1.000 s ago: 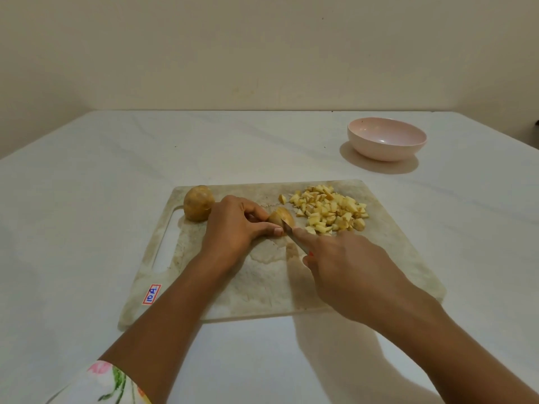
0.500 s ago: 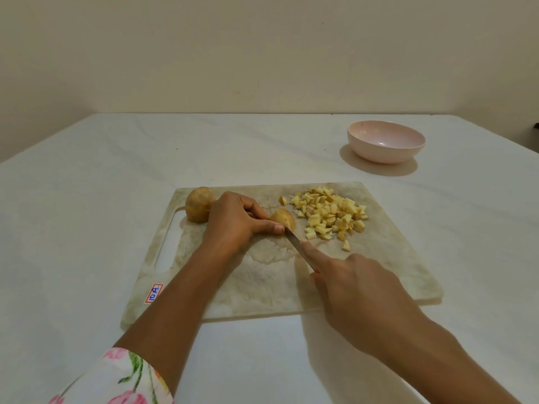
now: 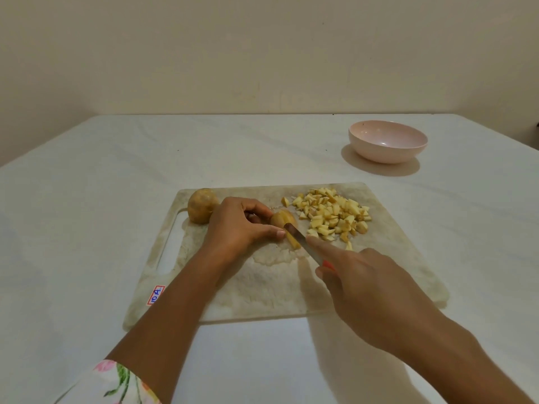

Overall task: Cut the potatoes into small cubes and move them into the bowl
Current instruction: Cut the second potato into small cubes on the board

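1. Pale cream wall stands behind a white table (image 3: 87, 228), which fills the view from edge to edge.
2. At the lower left a floral sleeve (image 3: 122, 383) covers the person's left arm, which reaches forward over the table.
3. On the table in front of the person lies a worn, marbled cutting board (image 3: 262, 298). Its handle slot (image 3: 169, 243) is on the left side, and a small red and blue sticker (image 3: 155, 295) sits on its near left edge.
4. A whole unpeeled potato (image 3: 201, 205) rests on the far left corner of the board, just behind the left hand's knuckles.
5. The left hand (image 3: 236, 225) rests on the board with its fingers curled round a part-cut potato (image 3: 281, 218), pinning it down. The thumb tip lies just beside the cut face.
6. A thin slice (image 3: 293, 240) leans off the near side of that potato, touching the knife blade.
7. The knife (image 3: 297, 237) is angled from the near right up into the potato, with a bit of red handle showing at the hand.
8. The right hand (image 3: 367, 290) grips the knife handle, and its forefinger is stretched along the back of the blade.
9. A heap of potato cubes (image 3: 332, 214) lies on the far right part of the board, just right of the potato being cut, with a few stray pieces at its edges.
10. A pink bowl (image 3: 388, 145) stands upright on the table beyond the board's far right corner, apart from the board.
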